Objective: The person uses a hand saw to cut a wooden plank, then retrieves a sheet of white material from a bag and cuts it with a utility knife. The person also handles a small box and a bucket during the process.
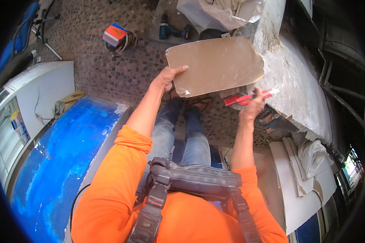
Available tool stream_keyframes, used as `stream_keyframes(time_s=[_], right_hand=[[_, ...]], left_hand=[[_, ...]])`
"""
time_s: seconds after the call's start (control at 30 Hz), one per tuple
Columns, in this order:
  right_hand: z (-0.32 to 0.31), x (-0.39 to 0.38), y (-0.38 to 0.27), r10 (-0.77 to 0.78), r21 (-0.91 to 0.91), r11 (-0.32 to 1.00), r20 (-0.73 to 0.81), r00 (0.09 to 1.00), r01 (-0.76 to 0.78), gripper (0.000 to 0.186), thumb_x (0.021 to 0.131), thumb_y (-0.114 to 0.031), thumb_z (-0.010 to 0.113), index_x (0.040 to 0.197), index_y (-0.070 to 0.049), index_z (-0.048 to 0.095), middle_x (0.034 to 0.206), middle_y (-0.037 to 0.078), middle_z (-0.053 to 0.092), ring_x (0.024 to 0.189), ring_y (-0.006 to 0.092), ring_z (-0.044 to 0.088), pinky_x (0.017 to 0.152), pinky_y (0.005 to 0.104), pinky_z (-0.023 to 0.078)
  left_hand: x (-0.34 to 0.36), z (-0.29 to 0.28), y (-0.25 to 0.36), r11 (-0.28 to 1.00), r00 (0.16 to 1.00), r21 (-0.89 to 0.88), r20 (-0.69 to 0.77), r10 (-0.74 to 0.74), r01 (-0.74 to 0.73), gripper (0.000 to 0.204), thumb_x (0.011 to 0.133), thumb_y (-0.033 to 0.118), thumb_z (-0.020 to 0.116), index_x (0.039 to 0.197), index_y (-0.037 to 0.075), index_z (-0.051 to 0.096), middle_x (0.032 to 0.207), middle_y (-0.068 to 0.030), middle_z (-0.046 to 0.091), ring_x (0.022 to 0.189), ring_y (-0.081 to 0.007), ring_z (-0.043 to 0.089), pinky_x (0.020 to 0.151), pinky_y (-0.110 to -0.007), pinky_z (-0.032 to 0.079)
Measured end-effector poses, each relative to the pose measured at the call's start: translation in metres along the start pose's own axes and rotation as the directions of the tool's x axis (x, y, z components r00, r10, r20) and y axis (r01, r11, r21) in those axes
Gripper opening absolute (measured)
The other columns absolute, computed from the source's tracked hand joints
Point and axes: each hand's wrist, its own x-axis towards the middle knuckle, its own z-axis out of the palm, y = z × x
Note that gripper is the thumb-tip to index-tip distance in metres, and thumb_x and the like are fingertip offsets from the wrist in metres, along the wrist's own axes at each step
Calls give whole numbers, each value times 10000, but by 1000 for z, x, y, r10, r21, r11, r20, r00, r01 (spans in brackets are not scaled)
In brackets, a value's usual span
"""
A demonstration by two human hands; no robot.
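My left hand (169, 77) grips the lower left edge of a piece of drywall (217, 65), with the thumb lying on its brown paper face. The board is roughly rectangular, ragged along its right end and chipped white at the bottom left corner. Just below its right end, my right hand (253, 106) is closed around a red hand tool (236, 99). Red parts stick out on both sides of the fist; its exact kind is hard to make out. Any contact between tool and board cannot be confirmed.
A rough whitish ledge (298, 87) runs along the right. Drywall offcuts (290, 178) lean at lower right. A blue-painted surface (69, 150) lies at left. On the pebbled floor stand a cordless drill (170, 30) and a bucket (129, 40) with a box on it.
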Motion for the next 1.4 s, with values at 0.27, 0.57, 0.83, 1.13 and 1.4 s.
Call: stream_keyframes(time_s=[0.27,0.57,0.83,1.13,1.4], right_hand=[[64,-98,-72,-511,198,848,553,658,491,131,991,-7,704,1120,11,716,1165,131,728,1085,209,700,932,343,574],[78,-95,40,-238,-163,850,729,642,501,166,978,-78,714,1143,-64,725,1106,129,756,988,244,742,875,327,568],[38,-40,0,-271,-135,915,493,826,381,212,1066,-126,622,1225,-19,532,926,100,691,871,189,700,804,331,561],[-10,18,14,-12,-414,886,434,901,211,297,1043,-270,644,1214,-27,631,883,54,673,762,158,640,721,338,522],[-13,10,-5,151,-292,956,410,900,-28,343,1032,-226,609,1300,-13,585,912,146,704,843,276,713,783,432,547]], left_hand=[[8,-22,-2,991,998,-122,7,-60,60,594,892,185,847,1398,12,586,1321,-147,680,1245,-282,646,1084,-449,525],[10,-15,-9,996,958,91,-285,21,5,512,878,77,808,1328,-68,611,1226,-167,716,1117,-289,713,965,-432,595],[-11,17,23,960,961,254,-212,176,-119,469,869,146,811,1242,-92,656,1133,-167,734,1017,-268,729,936,-393,584],[39,125,84,663,953,743,-133,272,-86,358,871,151,774,1094,-124,722,989,-157,764,847,-232,747,775,-364,604],[55,142,61,722,952,668,-68,298,-178,313,846,162,783,995,-111,752,888,-153,768,810,-189,735,758,-340,596]])
